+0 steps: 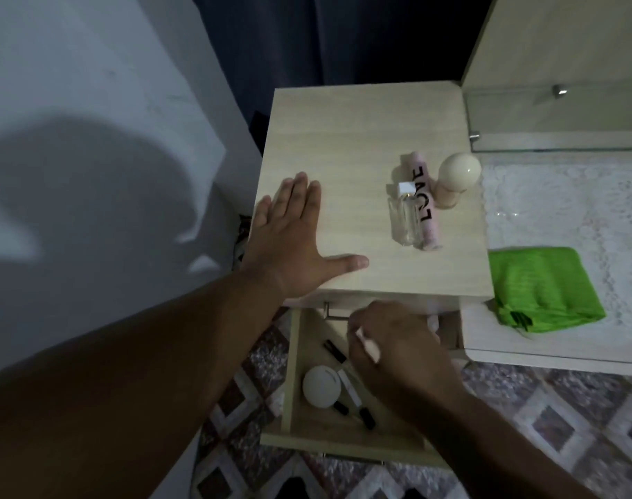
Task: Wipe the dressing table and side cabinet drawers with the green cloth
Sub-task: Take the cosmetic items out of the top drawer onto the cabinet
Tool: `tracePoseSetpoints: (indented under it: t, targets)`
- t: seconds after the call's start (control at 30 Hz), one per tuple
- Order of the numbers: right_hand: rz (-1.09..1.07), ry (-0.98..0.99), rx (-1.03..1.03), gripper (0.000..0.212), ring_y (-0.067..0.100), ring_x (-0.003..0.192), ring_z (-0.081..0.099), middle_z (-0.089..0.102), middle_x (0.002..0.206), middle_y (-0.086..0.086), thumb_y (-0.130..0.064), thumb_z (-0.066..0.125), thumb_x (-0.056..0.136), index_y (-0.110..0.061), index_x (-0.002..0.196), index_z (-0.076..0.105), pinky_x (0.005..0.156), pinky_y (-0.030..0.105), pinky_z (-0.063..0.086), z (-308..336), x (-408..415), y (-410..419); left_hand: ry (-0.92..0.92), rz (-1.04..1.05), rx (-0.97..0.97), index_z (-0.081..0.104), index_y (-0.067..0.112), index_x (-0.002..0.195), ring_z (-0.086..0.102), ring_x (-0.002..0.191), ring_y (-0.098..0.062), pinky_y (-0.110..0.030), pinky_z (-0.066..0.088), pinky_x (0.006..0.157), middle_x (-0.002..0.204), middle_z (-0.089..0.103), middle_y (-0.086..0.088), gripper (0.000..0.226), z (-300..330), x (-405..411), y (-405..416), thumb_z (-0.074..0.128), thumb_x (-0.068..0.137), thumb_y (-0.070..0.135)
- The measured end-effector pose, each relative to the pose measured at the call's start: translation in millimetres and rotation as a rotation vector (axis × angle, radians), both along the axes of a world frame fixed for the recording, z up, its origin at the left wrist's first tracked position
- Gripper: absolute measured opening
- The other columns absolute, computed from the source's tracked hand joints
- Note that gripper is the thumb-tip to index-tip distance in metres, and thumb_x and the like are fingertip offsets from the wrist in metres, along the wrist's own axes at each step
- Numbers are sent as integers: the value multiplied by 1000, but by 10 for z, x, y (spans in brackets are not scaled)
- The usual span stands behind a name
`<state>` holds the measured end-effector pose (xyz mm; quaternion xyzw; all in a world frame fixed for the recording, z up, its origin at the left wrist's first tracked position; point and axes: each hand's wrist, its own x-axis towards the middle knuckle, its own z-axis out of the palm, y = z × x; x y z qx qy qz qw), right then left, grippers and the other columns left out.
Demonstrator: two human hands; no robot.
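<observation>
The green cloth point(544, 288) lies folded on the lace-covered dressing table point(559, 354) at the right, untouched. My left hand point(292, 243) rests flat, fingers spread, on the light wooden top of the side cabinet point(343, 138). Below it a drawer point(296, 423) stands pulled out. My right hand point(397, 351) is inside the drawer, fingers closed around a small pale pink tube point(369, 345). A white round compact point(321, 386) and several slim black-capped tubes point(354, 397) lie in the drawer.
On the cabinet top stand a clear perfume bottle point(404, 214), a pink "LOVE" tube point(426, 203) and a cream round-capped bottle point(458, 178). A white bed point(73, 138) lies left, a dark curtain point(325, 37) behind, a patterned rug point(559, 419) below.
</observation>
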<state>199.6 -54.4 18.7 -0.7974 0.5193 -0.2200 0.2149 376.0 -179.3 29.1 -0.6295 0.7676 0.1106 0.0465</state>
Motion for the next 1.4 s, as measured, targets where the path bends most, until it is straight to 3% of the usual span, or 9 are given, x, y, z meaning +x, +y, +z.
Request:
tracePoseSetpoints:
  t: [0.07,0.13,0.27,0.43,0.63,0.77,1.0,1.13,1.4]
  targets:
    - [103,103,361,16,17,80,53,62,95,3,-26,48,98,-17,102,61,64,28,42,-446,150,155,11,1,1,-17,21,157,-26,150,-15,-46,-6,124,164,-26,1,137,-5,1,-7,12,53,105]
    - [117,218,565,27,18,100,56,58,120,4,-25,49,101,-18,126,56,74,25,45,-905,228,200,8,-1,-6,-16,21,157,-25,150,-15,-46,-6,124,164,-25,1,136,-10,-6,-8,14,55,105]
    - [170,341,567,61,31,127,45,33,150,13,-20,50,100,-25,156,25,96,40,49,-1506,405,97,-7,-10,-16,-15,20,158,-22,151,-16,-46,-5,124,165,-23,-1,135,-3,-1,-7,19,57,103]
    - [165,448,646,67,36,130,41,25,154,17,-20,58,95,-29,153,27,98,48,49,-1719,510,-92,-11,-15,-27,-13,19,158,-19,152,-17,-48,-3,124,166,-20,-2,136,12,-8,-3,18,57,103]
    - [138,414,714,59,31,122,53,38,145,16,-21,67,92,-14,144,40,95,38,51,-1765,348,114,-19,-14,-35,-12,19,158,-18,152,-17,-47,-2,124,166,-20,-2,135,17,-14,-3,17,57,103]
    - [109,409,733,78,30,127,48,36,148,12,-42,65,92,-19,154,24,98,40,48,-1738,229,371,-19,-11,-29,-13,20,158,-20,152,-17,-46,-4,124,166,-21,-2,134,15,-16,-4,19,58,103]
    - [52,417,769,79,34,133,40,28,153,14,-37,56,98,-31,159,5,99,46,50,-1735,236,551,-29,-7,-43,-11,20,159,-17,153,-17,-46,-4,124,166,-19,-2,135,-2,-14,-5,17,57,103]
    - [94,417,765,81,33,133,40,29,151,14,-47,60,94,-35,157,12,102,46,49,-1779,249,488,-38,-11,-56,-10,19,159,-15,153,-18,-46,-2,124,167,-17,-3,135,-1,-19,-14,17,56,103]
    - [179,460,816,76,34,139,38,27,156,17,-27,58,98,-25,159,13,110,41,40,-1687,200,438,-34,-8,-50,-10,19,159,-16,153,-17,-46,-1,125,167,-17,-2,138,12,-17,-13,12,53,105]
